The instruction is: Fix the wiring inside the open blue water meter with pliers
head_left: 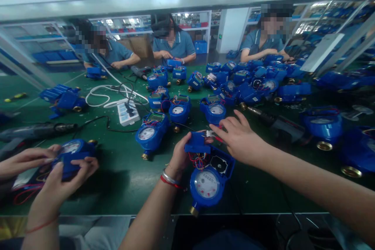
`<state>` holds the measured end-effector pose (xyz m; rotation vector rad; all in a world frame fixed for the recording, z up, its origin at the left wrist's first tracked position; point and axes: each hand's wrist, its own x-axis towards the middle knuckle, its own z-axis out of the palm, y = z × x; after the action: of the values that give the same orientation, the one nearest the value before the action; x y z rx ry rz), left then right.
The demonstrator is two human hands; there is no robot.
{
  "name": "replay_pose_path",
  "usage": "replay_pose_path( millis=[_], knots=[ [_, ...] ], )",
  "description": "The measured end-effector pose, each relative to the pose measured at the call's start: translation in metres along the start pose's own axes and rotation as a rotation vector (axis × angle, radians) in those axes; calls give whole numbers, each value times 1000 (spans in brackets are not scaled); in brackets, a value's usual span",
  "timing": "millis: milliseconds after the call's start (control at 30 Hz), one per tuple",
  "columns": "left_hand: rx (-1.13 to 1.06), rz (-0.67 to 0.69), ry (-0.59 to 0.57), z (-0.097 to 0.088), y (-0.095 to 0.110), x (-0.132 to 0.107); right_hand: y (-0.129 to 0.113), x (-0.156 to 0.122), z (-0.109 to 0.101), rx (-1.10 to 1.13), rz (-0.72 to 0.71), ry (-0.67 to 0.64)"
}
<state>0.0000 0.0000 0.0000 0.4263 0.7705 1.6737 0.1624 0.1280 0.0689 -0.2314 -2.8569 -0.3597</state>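
- Head view showed your left hand (179,155) gripping a small blue cover piece (197,143) just below the middle of the frame, fingers wrapped round its near edge, a bracelet on that wrist.
- Your right hand (240,137) reached in from the right, fingertips pinched on a small white connector (211,134) with red leads, right beside the cover piece.
- The open water meter (209,175) sat on the green bench (123,175) directly under both hands, dial up, brass fitting towards you, red and blue wires (198,160) spilling from its open top.
- You could judge the meter body heavy and stiff: brass inside a plastic shell, best taken by the round housing, not the dial glass.
- The cover piece looked light, rigid plastic, and you held it safely by its edges.
- The wires looked thin and soft and the connector small; I would call them the fragile part, to be gripped at the plug and never pulled by the leads.
- Counted: one open meter in hand, one cover piece, one connector.
- Roughly five closed meters (178,111) stood in the middle of the frame beyond your hands; the heap at upper right was too tangled to count.
- One white power strip (127,112) lay left of centre.
- Three people sat across the top, and another person's two hands (58,175) held a meter at lower left.
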Motion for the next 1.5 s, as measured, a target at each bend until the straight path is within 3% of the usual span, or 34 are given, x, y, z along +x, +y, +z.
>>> replay_pose_path(
  millis=[633,1500],
  knots=[
    [-18,-44,-101,1,-1,4,6,1,5,16,0,-35],
    [-9,-112,-80,-4,1,3,8,2,7,-64,-98,94]
  ],
)
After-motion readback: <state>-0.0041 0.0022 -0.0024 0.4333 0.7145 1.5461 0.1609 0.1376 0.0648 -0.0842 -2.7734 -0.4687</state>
